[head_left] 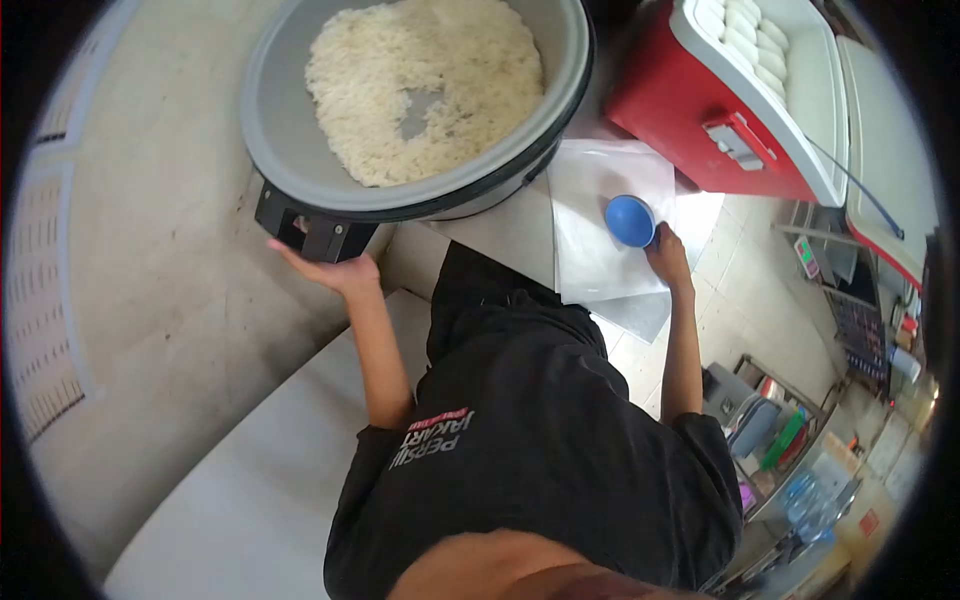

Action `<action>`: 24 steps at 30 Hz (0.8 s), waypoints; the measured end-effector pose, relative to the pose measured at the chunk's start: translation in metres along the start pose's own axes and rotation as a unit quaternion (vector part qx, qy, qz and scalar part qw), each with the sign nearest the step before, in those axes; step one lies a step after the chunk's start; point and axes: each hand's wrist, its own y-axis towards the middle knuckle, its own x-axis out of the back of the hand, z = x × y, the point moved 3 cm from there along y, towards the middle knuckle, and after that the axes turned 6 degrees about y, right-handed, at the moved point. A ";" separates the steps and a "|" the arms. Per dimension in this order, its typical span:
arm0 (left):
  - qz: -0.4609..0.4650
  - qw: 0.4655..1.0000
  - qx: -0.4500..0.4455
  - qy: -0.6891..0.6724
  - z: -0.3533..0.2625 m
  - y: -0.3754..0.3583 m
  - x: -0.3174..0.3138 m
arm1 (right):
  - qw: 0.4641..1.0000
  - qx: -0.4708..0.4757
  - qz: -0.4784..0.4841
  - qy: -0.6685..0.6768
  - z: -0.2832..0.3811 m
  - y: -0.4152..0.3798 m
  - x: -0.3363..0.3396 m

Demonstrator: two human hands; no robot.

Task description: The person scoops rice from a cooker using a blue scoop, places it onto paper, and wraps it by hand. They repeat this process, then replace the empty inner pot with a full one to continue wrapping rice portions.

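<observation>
A large rice cooker (262, 150) with a grey inner pot stands at the top. White rice (430, 75) spreads inside it, with a bare patch of pot bottom near the middle. My left hand (335, 272) is at the cooker's black side handle (322, 240); one finger stretches out to the left and a bit of skin shows through the handle's opening. In my right hand (670, 258) is a small blue cup (630, 221), gripped at its side. Its inside faces up, and no rice shows in it. Beneath the cup lie white wrapping sheets (590, 275).
At the upper right, a red cooler box (670, 110) stands with its lid (890, 130) open, holding several rounded white packets (750, 40). A wall (200, 220) rises on the left. Shelves with assorted goods (780, 430) stand at the lower right.
</observation>
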 end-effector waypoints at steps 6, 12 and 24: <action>-0.076 0.996 -0.036 0.013 0.070 -0.033 0.032 | 0.937 -0.130 0.131 0.295 0.062 -0.008 0.079; -0.048 0.991 -0.114 0.052 0.071 -0.039 0.013 | 0.925 0.113 0.049 0.361 0.207 0.029 0.215; -0.050 0.978 -0.156 0.133 0.115 -0.029 0.016 | 0.814 0.373 0.187 -0.405 0.424 0.251 0.090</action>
